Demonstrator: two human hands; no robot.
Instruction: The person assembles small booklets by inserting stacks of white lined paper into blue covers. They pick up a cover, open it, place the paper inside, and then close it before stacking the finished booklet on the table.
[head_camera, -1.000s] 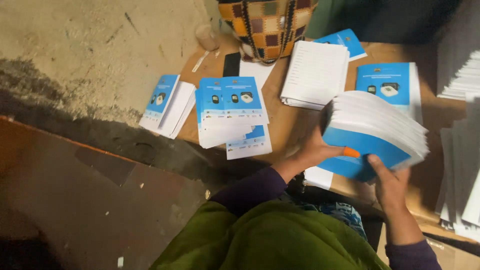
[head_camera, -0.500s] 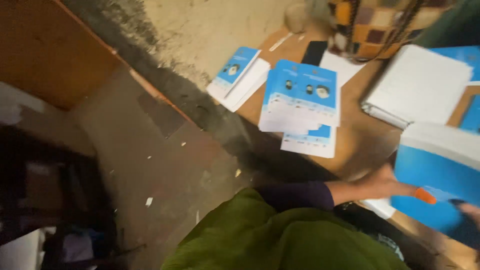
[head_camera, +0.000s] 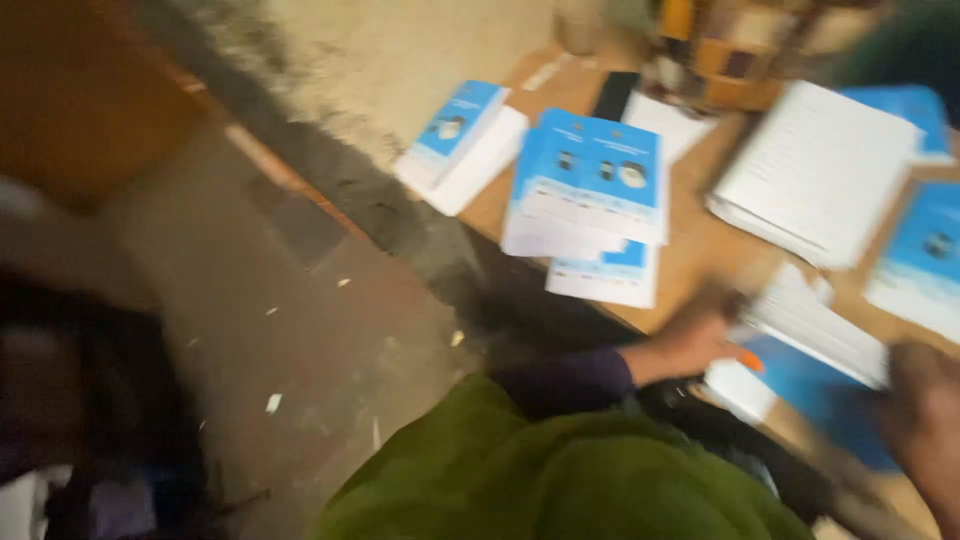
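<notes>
The view is blurred. My left hand (head_camera: 690, 340) grips the near left end of a thick stack of leaflets (head_camera: 815, 330), white pages over a blue cover, held low over the wooden table (head_camera: 700, 250). My right hand (head_camera: 925, 420) is at the stack's right end, at the frame's lower right edge, and seems to clasp it. A purple sleeve and a green garment (head_camera: 560, 480) fill the bottom of the view.
Several piles of blue-and-white leaflets lie on the table: one (head_camera: 460, 130) at its left end, one (head_camera: 600, 180) in the middle, a white pile (head_camera: 815, 170) and a blue one (head_camera: 925, 250) to the right. A black phone (head_camera: 612, 95) and a chequered bag (head_camera: 740, 50) sit behind. Bare floor (head_camera: 300, 300) lies left.
My view has swung left and down toward the floor. The stack in my hands has dropped lower and lies flatter over the table.
</notes>
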